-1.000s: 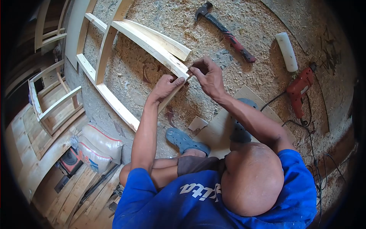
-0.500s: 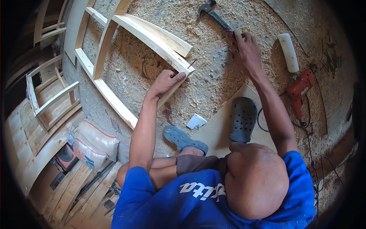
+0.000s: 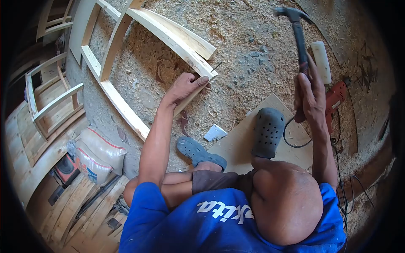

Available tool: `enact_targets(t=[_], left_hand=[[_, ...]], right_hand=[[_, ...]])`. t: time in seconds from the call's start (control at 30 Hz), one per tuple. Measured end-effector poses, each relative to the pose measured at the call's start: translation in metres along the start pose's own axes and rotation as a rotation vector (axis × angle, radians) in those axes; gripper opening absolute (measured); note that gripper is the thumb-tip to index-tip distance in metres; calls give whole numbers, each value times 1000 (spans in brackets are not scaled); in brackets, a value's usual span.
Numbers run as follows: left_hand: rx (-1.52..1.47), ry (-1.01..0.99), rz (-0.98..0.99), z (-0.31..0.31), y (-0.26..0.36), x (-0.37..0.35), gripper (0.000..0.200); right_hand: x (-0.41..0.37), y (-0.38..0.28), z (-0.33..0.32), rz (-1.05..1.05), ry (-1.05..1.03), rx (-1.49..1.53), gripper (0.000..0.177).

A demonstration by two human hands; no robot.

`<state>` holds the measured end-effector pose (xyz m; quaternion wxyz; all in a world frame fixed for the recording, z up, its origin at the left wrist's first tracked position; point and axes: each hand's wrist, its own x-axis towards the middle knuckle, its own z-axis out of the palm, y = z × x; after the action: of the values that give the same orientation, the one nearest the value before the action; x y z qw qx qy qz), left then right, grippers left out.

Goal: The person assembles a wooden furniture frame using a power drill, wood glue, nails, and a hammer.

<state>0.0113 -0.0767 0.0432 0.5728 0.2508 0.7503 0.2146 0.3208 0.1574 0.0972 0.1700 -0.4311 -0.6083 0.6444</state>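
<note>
At the end of the curved wooden frame [image 3: 168,36], the left hand [image 3: 184,87] is wrapped tight around the slat. A nail [image 3: 216,66] sticks out of the wood just past its fingertips. Well to the right, the right hand [image 3: 311,96] is clenched on the handle of a hammer [image 3: 298,38], whose head stands high above the fist. A red drill [image 3: 335,99] lies just beside that fist.

You have one view: it sits just above you, facing straight down (fisheye-wide), near the sawdust floor [image 3: 249,84].
</note>
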Motion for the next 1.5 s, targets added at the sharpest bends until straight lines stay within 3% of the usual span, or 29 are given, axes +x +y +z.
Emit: enact_targets(t=[0.13, 0.17, 0.2, 0.23, 0.3, 0.33, 0.4, 0.43, 0.5, 0.6, 0.63, 0.7, 0.83, 0.9, 0.97, 1.03, 1.07, 1.17, 1.3, 1.4, 1.5], left_hand=[[21, -4, 34, -1, -10, 8, 66], [20, -3, 36, -2, -15, 10, 66], [52, 2, 32, -2, -15, 10, 66], [85, 5, 27, -3, -16, 10, 67], [73, -11, 1, -3, -12, 9, 66], [58, -23, -24, -3, -10, 8, 65], [40, -20, 17, 1, -12, 7, 64], [28, -11, 66, 0, -11, 9, 63], [14, -20, 56, -1, -12, 11, 60], [15, -43, 45, -1, -12, 11, 55], [27, -50, 49, -1, -11, 11, 54], [33, -26, 27, 0, -10, 13, 54], [53, -13, 27, 0, -7, 10, 57], [112, -13, 4, -4, 10, 4, 59], [122, -26, 22, -5, 27, -6, 58], [125, -32, 61, -5, 4, 2, 54], [134, -39, 110, -6, -7, 7, 51], [340, 79, 101, -4, -6, 3, 51], [198, 132, 218, 4, 0, -4, 57], [325, 86, 123, 7, 0, -3, 51], [435, 219, 173, 17, -10, -2, 46]], right_hand=[[-34, 2, 17, 56, -23, 74, 57], [-44, 21, 21, 66, -80, -192, 59], [-49, 26, 36, -291, -169, -471, 60], [-59, 17, 42, -58, -397, -257, 59], [-58, 14, 38, 53, -416, -178, 61], [-53, 13, 34, 53, -416, -179, 61], [-45, 5, 25, 31, -129, -176, 60], [-41, -11, 25, 58, -42, 74, 59], [-28, 1, 26, -91, 238, 186, 57], [-44, 4, 36, 52, 146, 59, 58], [-50, 22, 45, -127, -64, -242, 58], [-64, 21, 49, -16, -428, -266, 62], [-63, 13, 46, 185, -265, -88, 63], [-58, 18, 42, 68, -152, -21, 62], [-56, 16, 31, 164, -168, -14, 62], [-54, 16, 25, 267, -183, -23, 62], [-54, 33, 25, 126, -155, -56, 63], [-61, 52, 19, 109, -141, -118, 63], [-67, 41, 18, 238, -153, -46, 63], [-67, 42, 15, 257, -153, -55, 63], [-67, 44, 13, 248, -141, -92, 63]])
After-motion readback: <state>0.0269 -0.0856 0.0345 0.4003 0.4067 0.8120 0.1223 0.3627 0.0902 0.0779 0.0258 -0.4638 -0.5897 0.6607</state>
